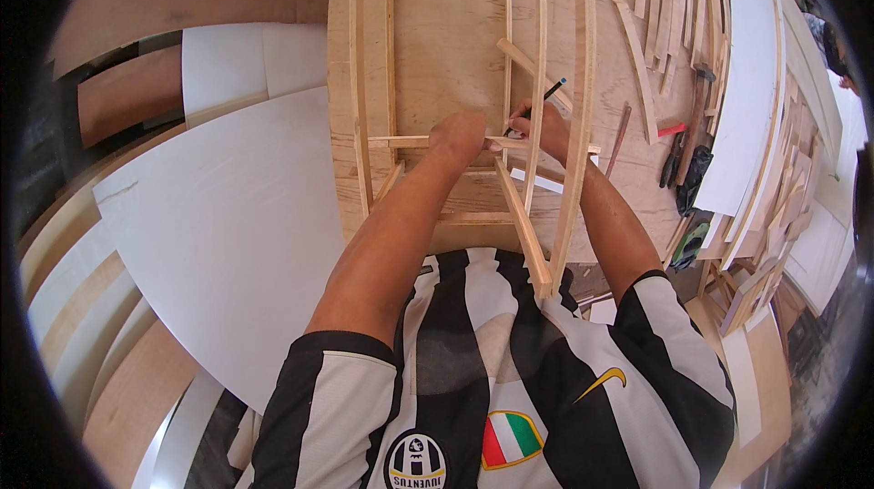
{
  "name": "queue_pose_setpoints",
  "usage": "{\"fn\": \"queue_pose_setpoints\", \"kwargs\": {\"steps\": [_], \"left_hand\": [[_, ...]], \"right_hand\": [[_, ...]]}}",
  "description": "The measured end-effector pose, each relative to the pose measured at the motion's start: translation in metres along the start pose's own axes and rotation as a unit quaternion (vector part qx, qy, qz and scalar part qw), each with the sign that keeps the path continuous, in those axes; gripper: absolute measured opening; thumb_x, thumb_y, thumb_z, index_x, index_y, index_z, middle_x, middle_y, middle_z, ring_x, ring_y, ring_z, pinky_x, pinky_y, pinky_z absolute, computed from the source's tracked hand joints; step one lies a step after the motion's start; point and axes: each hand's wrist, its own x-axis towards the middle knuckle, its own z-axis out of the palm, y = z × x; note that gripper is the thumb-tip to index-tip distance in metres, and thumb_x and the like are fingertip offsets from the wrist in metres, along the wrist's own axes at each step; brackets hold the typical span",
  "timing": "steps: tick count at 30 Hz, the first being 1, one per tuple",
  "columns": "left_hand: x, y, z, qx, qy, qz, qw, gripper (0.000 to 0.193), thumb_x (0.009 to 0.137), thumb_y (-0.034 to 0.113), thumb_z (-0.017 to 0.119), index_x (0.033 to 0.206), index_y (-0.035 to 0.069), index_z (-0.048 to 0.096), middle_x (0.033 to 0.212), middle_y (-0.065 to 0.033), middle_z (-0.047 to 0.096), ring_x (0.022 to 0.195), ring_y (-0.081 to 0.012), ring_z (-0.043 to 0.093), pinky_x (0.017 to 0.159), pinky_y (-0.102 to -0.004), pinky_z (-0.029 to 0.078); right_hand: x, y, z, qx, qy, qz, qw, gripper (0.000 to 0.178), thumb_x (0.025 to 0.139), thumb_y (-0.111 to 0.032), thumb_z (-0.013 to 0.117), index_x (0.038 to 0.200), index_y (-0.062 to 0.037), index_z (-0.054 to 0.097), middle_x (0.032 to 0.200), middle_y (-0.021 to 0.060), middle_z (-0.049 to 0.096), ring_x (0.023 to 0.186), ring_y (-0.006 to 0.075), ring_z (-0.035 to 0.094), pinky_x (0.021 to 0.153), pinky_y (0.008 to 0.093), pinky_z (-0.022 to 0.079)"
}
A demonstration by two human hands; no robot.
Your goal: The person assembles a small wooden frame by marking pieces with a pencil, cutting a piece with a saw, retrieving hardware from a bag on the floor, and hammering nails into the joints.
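Note:
A long frame of pale wooden strips (584,52) rests on a plywood work surface (446,25) in front of me. My left hand (462,136) is closed over a short wooden crosspiece (401,142) that lies across the frame; the fingertips are partly hidden. Just to the right, my right hand (548,132) pinches a dark pencil (554,88) with a blue end. Its lower tip points down at the crosspiece beside my left fingers. One frame rail passes in front of the right hand and partly covers it. A loose strip (523,61) slants behind the pencil.
Right of the frame lie a hammer (703,93), a tool with dark handles (672,161) and several thin wood strips (637,61). A large white sheet (218,198) stretches out at the left. Frame ends reach close to my torso.

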Motion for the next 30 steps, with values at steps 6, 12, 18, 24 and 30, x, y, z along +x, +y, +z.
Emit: {"fn": "queue_pose_setpoints", "kwargs": {"steps": [6,12,18,24,30], "left_hand": [[0.004,-0.005,0.004,0.0,-0.011,0.007,1.0,0.053,0.082,0.053,0.082,0.097,0.003,0.077,0.09,-0.0191,0.076,0.094,-0.038,0.074,0.082,-0.0504,0.058],[-0.004,0.004,-0.005,0.029,-0.005,0.011,1.0,0.043,0.083,0.041,0.084,0.108,0.005,0.078,0.106,-0.0189,0.077,0.102,-0.0364,0.074,0.085,-0.0486,0.06],[-0.005,0.004,-0.006,0.022,-0.004,0.004,1.0,0.045,0.083,0.042,0.084,0.109,0.006,0.077,0.106,-0.0189,0.076,0.104,-0.0366,0.074,0.086,-0.0487,0.059],[-0.004,0.003,-0.005,0.025,-0.003,0.012,1.0,0.047,0.083,0.044,0.083,0.109,0.005,0.077,0.107,-0.0185,0.076,0.105,-0.0365,0.073,0.086,-0.0485,0.059],[-0.008,0.005,-0.008,0.03,0.002,0.023,0.999,0.049,0.082,0.046,0.083,0.107,0.005,0.077,0.107,-0.0193,0.076,0.104,-0.0373,0.073,0.086,-0.0493,0.059]], "right_hand": [[0.003,0.003,-0.002,-0.024,-0.021,-0.004,0.999,0.013,0.088,-0.013,0.073,0.087,-0.0016,0.068,0.076,0.0041,0.067,0.069,0.012,0.063,0.063,0.0288,0.052],[0.001,-0.003,-0.001,-0.007,-0.019,-0.003,1.0,0.013,0.088,-0.013,0.073,0.086,-0.0017,0.067,0.076,0.0043,0.067,0.07,0.0122,0.064,0.064,0.0291,0.053],[0.0,-0.012,-0.003,-0.004,-0.031,0.013,0.999,0.013,0.088,-0.012,0.073,0.086,-0.0017,0.066,0.078,0.0044,0.067,0.071,0.013,0.064,0.066,0.0295,0.054],[0.002,-0.002,-0.002,0.006,-0.032,0.008,0.999,0.012,0.089,-0.012,0.072,0.087,-0.0022,0.065,0.078,0.0044,0.067,0.071,0.0131,0.064,0.066,0.0296,0.054],[0.003,0.001,-0.001,0.041,-0.033,0.019,0.998,0.012,0.089,-0.012,0.072,0.086,-0.0026,0.065,0.076,0.0038,0.067,0.07,0.0127,0.064,0.065,0.0286,0.054]]}}
